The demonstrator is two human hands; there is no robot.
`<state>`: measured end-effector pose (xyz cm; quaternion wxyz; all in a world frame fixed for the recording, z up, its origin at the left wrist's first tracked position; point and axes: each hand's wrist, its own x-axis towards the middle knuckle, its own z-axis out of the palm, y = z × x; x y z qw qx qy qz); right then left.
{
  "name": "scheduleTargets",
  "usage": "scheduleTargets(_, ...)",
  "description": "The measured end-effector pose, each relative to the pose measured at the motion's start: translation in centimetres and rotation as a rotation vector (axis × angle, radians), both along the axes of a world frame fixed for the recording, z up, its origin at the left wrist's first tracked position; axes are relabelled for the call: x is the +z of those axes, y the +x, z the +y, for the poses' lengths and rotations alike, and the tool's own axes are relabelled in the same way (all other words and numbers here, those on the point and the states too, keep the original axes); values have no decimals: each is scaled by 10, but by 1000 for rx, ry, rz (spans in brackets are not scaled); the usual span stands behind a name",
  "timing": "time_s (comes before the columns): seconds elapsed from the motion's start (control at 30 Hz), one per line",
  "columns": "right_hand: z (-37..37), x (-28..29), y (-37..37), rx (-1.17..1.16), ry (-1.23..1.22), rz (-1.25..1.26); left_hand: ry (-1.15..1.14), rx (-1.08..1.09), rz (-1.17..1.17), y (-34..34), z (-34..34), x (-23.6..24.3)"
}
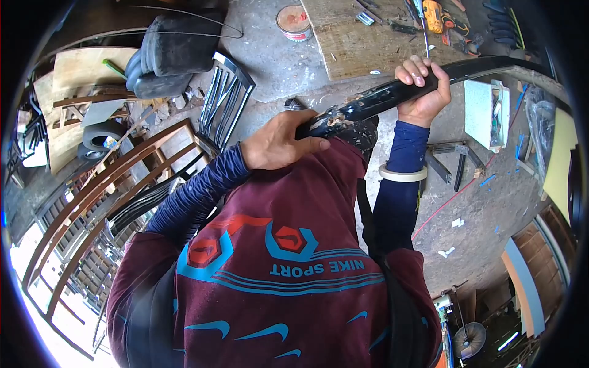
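Observation:
My left hand (279,144) grips the near end of a long, curved, glossy black piece (377,98), which looks like a furniture part and has chipped, pale patches beside that hand. My right hand (423,92) is wrapped round the same piece farther along, its fingertips over the top. The piece slants up to the right across my front. A cream ring, like a tape roll (403,174), encircles my right forearm. Behind the piece, part of a dark shoe (293,103) shows on the floor.
A plywood board (343,55) holds a yellow drill (433,17) and tools, beside a can (293,19). Black chair backs (227,101), black seats (181,55), tyres (101,135) and curved wooden frames (92,208) crowd the left. At right lie a white container (486,113), dark brackets (454,159) and a red hose (448,205).

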<state>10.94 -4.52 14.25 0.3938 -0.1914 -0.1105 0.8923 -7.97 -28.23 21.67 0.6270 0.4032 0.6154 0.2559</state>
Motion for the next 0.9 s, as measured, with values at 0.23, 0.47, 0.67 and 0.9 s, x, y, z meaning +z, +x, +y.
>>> scheduleTargets(0.23,5,7,8,-60,48,30,89,65,165,7,-4,-1)
scheduleTargets(0.47,15,20,10,-65,99,48,152,72,197,1,-6,2)
scheduleTargets(0.67,39,64,39,-150,229,84,195,80,277,-18,-2,2)
scheduleTargets(0.9,72,141,38,-476,834,-339,442,256,452,-58,59,12)
